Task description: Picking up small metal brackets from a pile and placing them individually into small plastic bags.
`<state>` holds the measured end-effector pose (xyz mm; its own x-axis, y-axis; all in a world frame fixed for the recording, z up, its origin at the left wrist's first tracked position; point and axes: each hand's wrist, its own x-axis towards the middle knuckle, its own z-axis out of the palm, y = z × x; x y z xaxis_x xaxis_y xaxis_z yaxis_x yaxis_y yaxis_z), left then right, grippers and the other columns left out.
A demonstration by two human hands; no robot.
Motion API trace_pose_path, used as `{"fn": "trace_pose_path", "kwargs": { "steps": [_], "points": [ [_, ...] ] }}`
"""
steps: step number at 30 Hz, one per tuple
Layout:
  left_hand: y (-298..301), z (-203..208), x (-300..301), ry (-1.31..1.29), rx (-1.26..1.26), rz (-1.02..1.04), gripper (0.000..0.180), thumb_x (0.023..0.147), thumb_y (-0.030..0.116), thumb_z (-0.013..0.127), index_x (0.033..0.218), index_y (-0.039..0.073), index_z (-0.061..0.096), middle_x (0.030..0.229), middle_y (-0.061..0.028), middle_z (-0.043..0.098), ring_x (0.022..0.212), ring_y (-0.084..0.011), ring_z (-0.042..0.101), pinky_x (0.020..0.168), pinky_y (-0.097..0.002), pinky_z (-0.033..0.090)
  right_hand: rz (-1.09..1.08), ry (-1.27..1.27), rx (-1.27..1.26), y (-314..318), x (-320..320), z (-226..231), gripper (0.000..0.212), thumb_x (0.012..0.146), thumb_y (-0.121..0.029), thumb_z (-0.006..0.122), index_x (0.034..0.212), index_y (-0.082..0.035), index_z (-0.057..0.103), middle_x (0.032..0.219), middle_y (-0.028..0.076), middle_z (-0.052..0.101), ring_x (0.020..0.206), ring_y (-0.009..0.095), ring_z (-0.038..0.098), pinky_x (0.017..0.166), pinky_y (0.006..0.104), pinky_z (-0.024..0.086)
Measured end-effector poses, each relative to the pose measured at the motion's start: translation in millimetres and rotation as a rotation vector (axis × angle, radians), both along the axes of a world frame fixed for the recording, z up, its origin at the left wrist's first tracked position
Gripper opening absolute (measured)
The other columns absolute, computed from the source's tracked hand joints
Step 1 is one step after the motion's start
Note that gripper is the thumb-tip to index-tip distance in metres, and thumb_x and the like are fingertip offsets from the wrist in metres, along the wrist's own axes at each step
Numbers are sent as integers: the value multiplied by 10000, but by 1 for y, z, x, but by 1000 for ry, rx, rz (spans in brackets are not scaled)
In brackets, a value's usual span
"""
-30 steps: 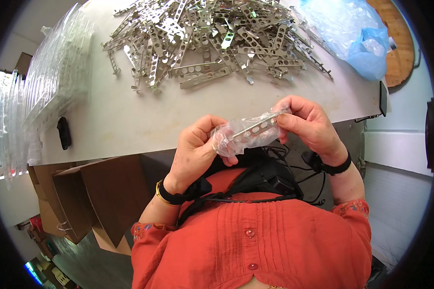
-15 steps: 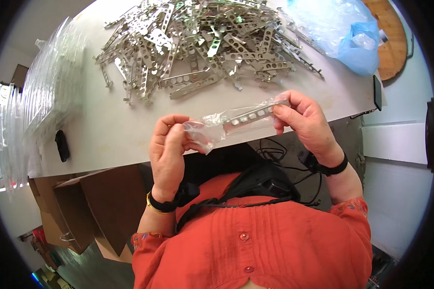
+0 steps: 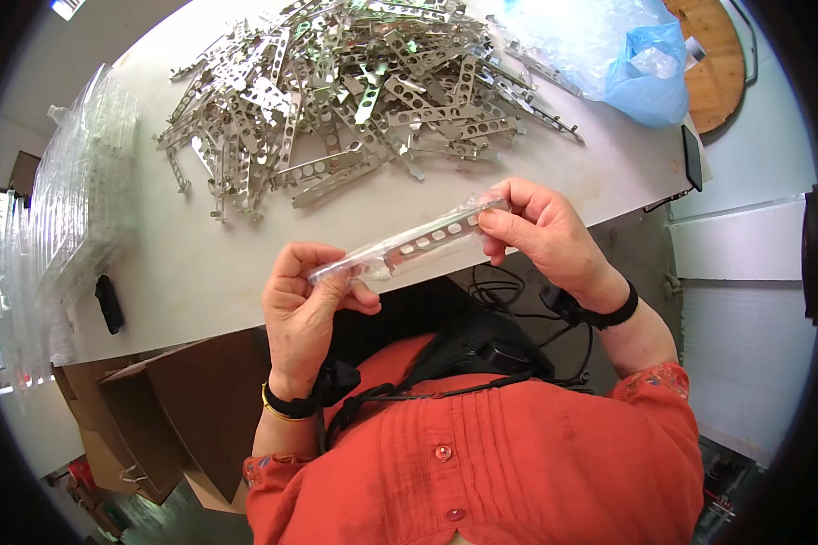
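Over the table's near edge, a flat metal strip with a row of round holes (image 3: 432, 238) lies inside a clear plastic bag (image 3: 370, 264). My left hand (image 3: 307, 295) pinches the bag's left end between thumb and fingers. At the other end, my right hand (image 3: 543, 234) grips the strip's right tip through the plastic. The bag is drawn out straight and narrow between the two hands, its right end slightly higher in the picture. Beyond them spreads a large heap of similar perforated metal strips (image 3: 336, 100).
Stacked clear plastic trays (image 3: 91, 173) stand on the left of the white table (image 3: 200, 263), near a small black object (image 3: 109, 304). A blue plastic bag (image 3: 645, 82) and a dark flat device (image 3: 692, 158) are at the right. Cardboard boxes (image 3: 191, 409) sit below the left edge.
The loose, crumpled left part of the bag is now folded and pulled taut around the strip. Both hands have shifted slightly left in the picture, as has the whole view.
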<state>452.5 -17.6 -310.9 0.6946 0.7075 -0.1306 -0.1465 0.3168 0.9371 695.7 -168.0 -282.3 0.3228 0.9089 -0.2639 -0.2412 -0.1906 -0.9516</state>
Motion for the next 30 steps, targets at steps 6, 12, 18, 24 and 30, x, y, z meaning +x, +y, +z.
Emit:
{"fn": "trace_pose_path", "kwargs": {
  "steps": [6,12,18,24,30],
  "points": [
    [0,1,-4,-54,2,96,110,1013,15,494,967,-19,587,1054,-180,661,713,-186,687,631,-319,608,32,44,15,0,-1,0,139,994,-157,639,1046,-30,614,856,6,640,752,81,630,667,252,540],
    [4,-1,-9,-225,-73,15,206,981,36,400,901,-25,579,1136,-205,612,818,-223,674,750,-363,585,20,63,22,1,-3,-2,126,990,-144,642,1031,-31,605,849,20,653,744,91,640,669,262,557],
    [7,1,-6,-65,96,-96,74,927,39,574,981,-10,560,1010,-82,559,841,-157,568,776,-314,498,20,32,23,2,-4,-5,113,989,-133,641,1010,-36,589,868,32,657,750,101,652,673,264,562],
    [-11,16,10,422,922,-74,507,837,44,768,1296,12,555,937,-83,531,775,-178,534,668,-291,471,20,40,35,-1,-7,-6,108,984,-120,646,993,-41,575,895,38,656,760,105,658,674,268,564],
    [-6,3,4,420,1044,-107,442,850,47,739,1263,3,589,973,-178,564,829,-321,581,730,-392,503,27,-20,-23,-1,-11,0,97,979,-98,643,978,-37,567,845,44,659,733,103,655,670,264,563]
  ]
}}
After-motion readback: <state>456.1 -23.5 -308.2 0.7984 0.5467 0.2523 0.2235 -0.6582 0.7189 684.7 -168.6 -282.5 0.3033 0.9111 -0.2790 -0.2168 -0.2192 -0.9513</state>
